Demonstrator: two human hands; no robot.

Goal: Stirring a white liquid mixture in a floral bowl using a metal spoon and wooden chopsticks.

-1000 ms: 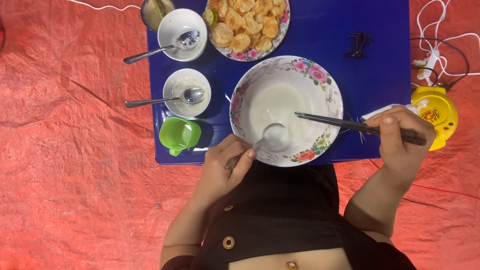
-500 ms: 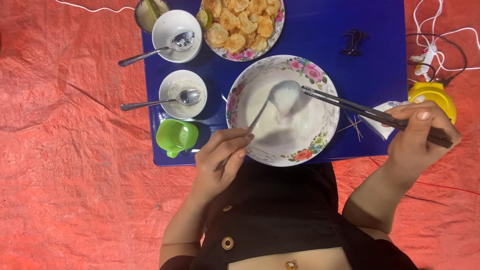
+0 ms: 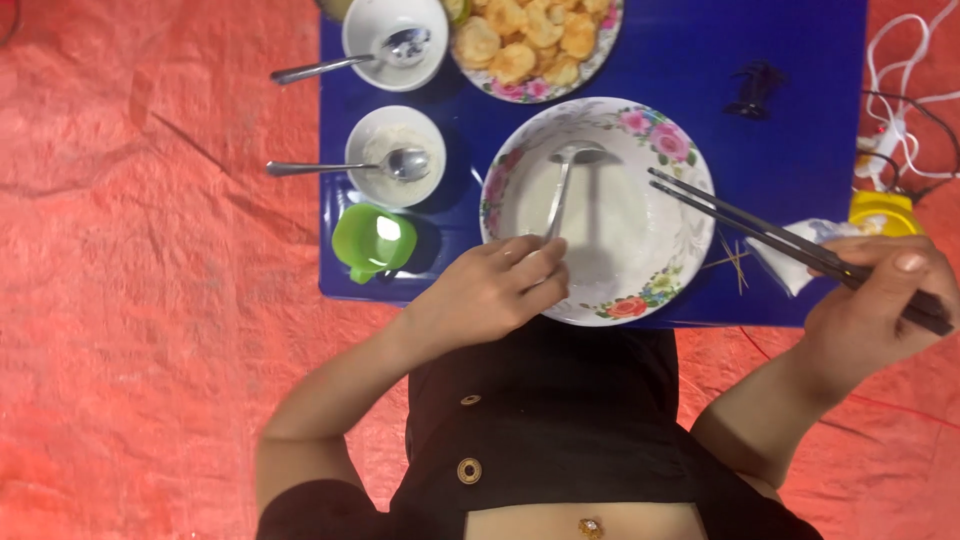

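Head view: floral bowl, white batter inside.

Low blue table on a wrinkled red floor mat

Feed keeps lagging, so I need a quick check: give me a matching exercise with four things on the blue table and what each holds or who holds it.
Things:
1. large floral-rimmed bowl
2. pair of dark chopsticks
3. small green plastic cup
4. metal ladle

States:
A. gripped by the left hand
B. holds white batter
C. gripped by the right hand
D. stands alone, by the table's near-left corner

Pairs: 1-B, 2-C, 3-D, 4-A
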